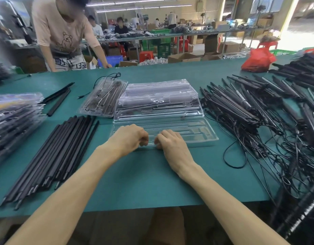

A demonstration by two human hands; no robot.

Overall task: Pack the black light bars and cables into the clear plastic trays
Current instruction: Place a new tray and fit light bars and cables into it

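A clear plastic tray (196, 132) lies open in front of me on the green table (143, 177), its hinged half (159, 106) holding black parts. My left hand (130, 138) and my right hand (170, 141) both pinch the tray's near rim, fingers curled on it. A row of plain black bars (52, 156) lies at my left. A heap of black light bars with tangled cables (255, 114) spreads at my right.
A stack of empty clear trays (158, 89) stands behind the open one, with a packed tray (104, 98) tilted beside it. Filled trays (13, 119) pile at the far left. A person stands across the table. A red bag (258, 59) sits far right.
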